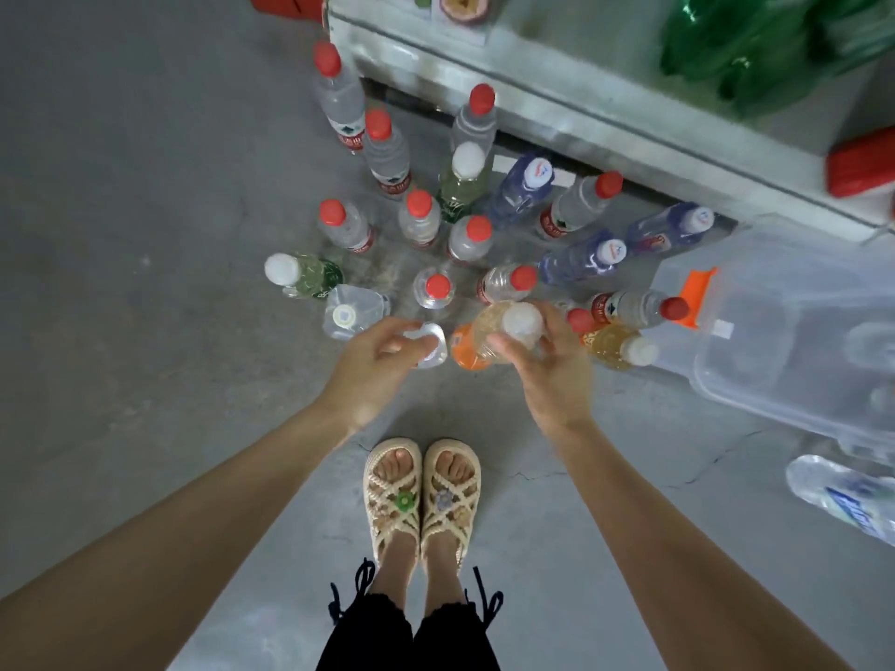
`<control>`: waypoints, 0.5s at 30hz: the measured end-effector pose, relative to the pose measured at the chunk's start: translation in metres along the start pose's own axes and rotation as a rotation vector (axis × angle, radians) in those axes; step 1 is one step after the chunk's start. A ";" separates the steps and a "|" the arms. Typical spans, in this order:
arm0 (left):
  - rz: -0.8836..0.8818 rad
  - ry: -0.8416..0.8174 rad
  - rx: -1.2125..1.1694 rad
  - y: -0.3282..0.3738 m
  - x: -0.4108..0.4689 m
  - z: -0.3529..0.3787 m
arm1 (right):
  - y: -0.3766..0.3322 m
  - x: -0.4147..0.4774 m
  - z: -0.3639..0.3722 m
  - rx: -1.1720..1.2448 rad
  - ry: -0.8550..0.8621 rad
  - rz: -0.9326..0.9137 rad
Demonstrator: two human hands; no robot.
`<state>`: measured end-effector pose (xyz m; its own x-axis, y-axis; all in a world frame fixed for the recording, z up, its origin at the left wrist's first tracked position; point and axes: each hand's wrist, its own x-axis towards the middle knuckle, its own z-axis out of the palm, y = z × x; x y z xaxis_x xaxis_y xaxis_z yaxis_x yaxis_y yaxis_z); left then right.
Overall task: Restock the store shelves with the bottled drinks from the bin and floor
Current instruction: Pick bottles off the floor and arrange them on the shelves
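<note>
Amber bottle (479, 339): translucent plastic, ribbed body, pale amber drink, domed white cap, orange label band at its lower part. It is gripped around the neck and shoulder by the right hand (549, 365), whose fingers and thumb curl round it just under the cap, at the near edge of the bottle cluster.

Clear squarish bottle (433, 346): colourless plastic with flat sides, just left of the amber bottle. The left hand (375, 363) has its fingers bent round the top. The two hands are near each other but do not touch.

Second amber bottle (620, 348): same make, standing just right of the right hand.

Red-capped water bottles (419, 215): clear ribbed plastic with red labels, many standing beyond the hands and a few lying down.

Blue-tinted bottles (581, 256): smooth plastic, white caps, leaning or lying toward the right.

Green-tinted bottles (307, 276): white caps, one at the cluster's left edge.

Transparent plastic bin (775, 293): tipped on its side at the right, with an orange latch.

Grey metal shelf (581, 104): dull, scuffed base edge beyond the cluster, with green plastic bottles (750, 46) on it.

Concrete floor (145, 234): grey, mottled and cracked, carrying the bottles.

Cream woven sandals (421, 496): on the person's feet, below the hands.
</note>
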<state>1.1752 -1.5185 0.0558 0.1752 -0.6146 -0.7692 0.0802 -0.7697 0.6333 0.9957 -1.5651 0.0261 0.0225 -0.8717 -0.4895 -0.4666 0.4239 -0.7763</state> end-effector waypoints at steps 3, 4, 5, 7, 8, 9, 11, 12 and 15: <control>0.060 -0.033 0.040 0.040 -0.034 0.001 | -0.056 -0.014 -0.032 0.087 0.006 -0.043; 0.086 -0.041 0.045 0.056 -0.048 0.001 | -0.076 -0.019 -0.044 0.101 0.001 -0.071; 0.116 -0.052 0.043 0.075 -0.063 0.002 | -0.100 -0.023 -0.056 0.110 -0.006 -0.096; 0.164 -0.074 0.037 0.105 -0.087 0.002 | -0.146 -0.029 -0.077 0.140 -0.014 -0.147; 0.197 -0.079 0.045 0.124 -0.102 0.001 | -0.172 -0.034 -0.090 0.152 -0.014 -0.184; 0.229 -0.079 0.049 0.143 -0.117 0.000 | -0.197 -0.039 -0.101 0.157 -0.012 -0.226; 0.301 -0.062 0.035 0.182 -0.146 -0.002 | -0.250 -0.049 -0.125 0.143 -0.002 -0.314; 0.328 -0.045 0.019 0.199 -0.159 -0.003 | -0.275 -0.054 -0.134 0.141 0.003 -0.346; 0.451 0.018 0.010 0.265 -0.210 -0.008 | -0.361 -0.080 -0.168 0.143 0.032 -0.478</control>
<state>1.1678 -1.5920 0.3862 0.2078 -0.8857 -0.4151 -0.0177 -0.4277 0.9038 1.0141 -1.6894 0.4121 0.1763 -0.9828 -0.0554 -0.2851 0.0029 -0.9585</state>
